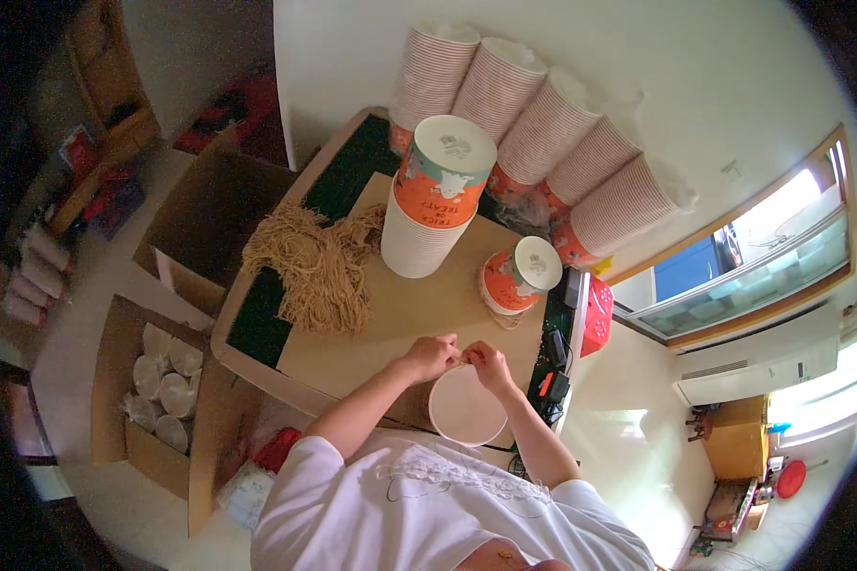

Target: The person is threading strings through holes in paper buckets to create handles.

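Note:
Close to my body at the table's near edge, a white-lined paper bucket (468, 407) stands with its open mouth toward me. Both hands meet at its far rim. My left hand (432, 358) is closed in a pinch on the rim's left side. Opposite it, the fingers of my right hand (487, 365) are pinched together, almost touching the left fingertips. Whatever is between the fingers is too small to make out. Beyond them lies a heap of tan twine strands (319, 271). A tall stack of upside-down orange-and-teal paper buckets (430, 205) rises behind my hands.
A shorter stack of printed buckets (521, 276) stands to the right. Several tall wrapped bucket stacks (552, 128) line the wall. Cardboard sheeting (352, 352) covers part of the green tabletop. At the right edge are a red plastic basket (596, 314) and black adapters. An open carton (143, 433) holds buckets.

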### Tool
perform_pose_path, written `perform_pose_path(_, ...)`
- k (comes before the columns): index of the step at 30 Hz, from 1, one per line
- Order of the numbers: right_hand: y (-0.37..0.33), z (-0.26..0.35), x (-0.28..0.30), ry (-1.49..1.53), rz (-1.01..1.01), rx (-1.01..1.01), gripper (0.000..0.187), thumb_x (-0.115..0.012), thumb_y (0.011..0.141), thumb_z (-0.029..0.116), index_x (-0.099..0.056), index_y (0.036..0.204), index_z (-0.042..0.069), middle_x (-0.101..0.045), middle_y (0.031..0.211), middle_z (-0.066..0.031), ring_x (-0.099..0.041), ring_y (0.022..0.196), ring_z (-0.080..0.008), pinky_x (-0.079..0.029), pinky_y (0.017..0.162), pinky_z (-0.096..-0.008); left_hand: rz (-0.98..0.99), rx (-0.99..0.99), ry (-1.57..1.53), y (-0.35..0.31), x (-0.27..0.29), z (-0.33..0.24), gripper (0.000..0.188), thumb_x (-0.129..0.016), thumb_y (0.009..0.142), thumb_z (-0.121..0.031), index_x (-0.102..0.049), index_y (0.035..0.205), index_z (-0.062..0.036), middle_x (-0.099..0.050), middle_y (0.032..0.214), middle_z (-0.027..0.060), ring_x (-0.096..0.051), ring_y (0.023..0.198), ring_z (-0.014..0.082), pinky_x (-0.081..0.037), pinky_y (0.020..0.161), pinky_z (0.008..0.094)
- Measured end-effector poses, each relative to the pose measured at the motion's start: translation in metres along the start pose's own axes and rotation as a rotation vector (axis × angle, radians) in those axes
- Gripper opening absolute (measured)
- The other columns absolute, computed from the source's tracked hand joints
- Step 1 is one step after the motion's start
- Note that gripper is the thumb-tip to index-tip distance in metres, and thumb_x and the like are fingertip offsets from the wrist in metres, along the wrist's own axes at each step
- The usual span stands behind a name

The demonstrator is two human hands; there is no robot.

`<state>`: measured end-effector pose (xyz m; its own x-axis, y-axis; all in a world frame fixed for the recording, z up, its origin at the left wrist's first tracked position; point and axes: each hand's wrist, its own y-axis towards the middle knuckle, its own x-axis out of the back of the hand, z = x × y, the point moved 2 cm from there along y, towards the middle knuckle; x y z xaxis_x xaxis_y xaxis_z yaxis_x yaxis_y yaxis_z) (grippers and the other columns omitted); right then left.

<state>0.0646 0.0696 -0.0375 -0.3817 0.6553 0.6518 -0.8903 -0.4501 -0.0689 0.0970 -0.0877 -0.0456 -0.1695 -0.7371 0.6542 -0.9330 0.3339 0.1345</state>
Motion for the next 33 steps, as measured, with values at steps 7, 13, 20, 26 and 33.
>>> perform_pose_path(7,-0.002,-0.022,-0.003,0.050,-0.054,-0.050,0.007,-0.059,0.074,0.006,-0.059,0.079,0.000,-0.062,0.070,-0.0090,-0.059,0.065,-0.0111,-0.047,0.059,-0.0247,-0.091,0.026,-0.157,0.002,-0.017,0.008,0.012,-0.054,0.077,-0.018,-0.060,0.077,-0.0076,-0.054,0.074,0.0081,-0.056,0.070,0.0213,-0.046,0.060,0.0332)
perform_pose_path(13,-0.007,-0.011,-0.001,-0.028,-0.088,-0.062,0.007,-0.059,0.075,0.006,-0.061,0.078,0.001,-0.061,0.069,-0.0094,-0.059,0.064,-0.0133,-0.047,0.059,-0.0256,0.041,0.669,-1.264,-0.002,-0.038,0.020,0.014,-0.055,0.079,-0.018,-0.058,0.073,-0.0058,-0.054,0.063,0.0009,-0.051,0.054,0.0091,-0.039,0.046,0.0233)
perform_pose_path(20,-0.021,0.023,-0.005,-0.107,-0.245,0.026,0.008,-0.058,0.073,0.006,-0.063,0.080,0.004,-0.060,0.079,-0.0113,-0.059,0.070,-0.0234,-0.047,0.063,-0.0300,-0.033,0.773,-1.431,-0.002,-0.052,0.025,0.012,-0.056,0.080,-0.018,-0.060,0.074,-0.0086,-0.054,0.059,-0.0023,-0.046,0.045,0.0053,-0.032,0.038,0.0194)
perform_pose_path(26,-0.028,0.024,-0.004,-0.203,-0.305,0.187,0.012,-0.057,0.074,0.005,-0.063,0.085,0.005,-0.060,0.083,-0.0127,-0.059,0.074,-0.0257,-0.047,0.066,-0.0319,-0.016,0.770,-1.411,-0.004,-0.054,0.030,0.010,-0.054,0.080,-0.013,-0.062,0.080,-0.0061,-0.059,0.068,0.0024,-0.053,0.050,0.0092,-0.040,0.042,0.0212)
perform_pose_path(33,-0.005,0.004,0.008,0.118,0.014,-0.002,0.014,-0.060,0.075,0.007,-0.062,0.088,0.001,-0.063,0.075,-0.0096,-0.061,0.069,-0.0151,-0.048,0.064,-0.0272,-0.193,0.567,-1.009,-0.001,-0.061,0.034,0.012,-0.060,0.077,-0.016,-0.064,0.078,-0.0044,-0.055,0.058,-0.0009,-0.044,0.045,0.0050,-0.034,0.039,0.0190)
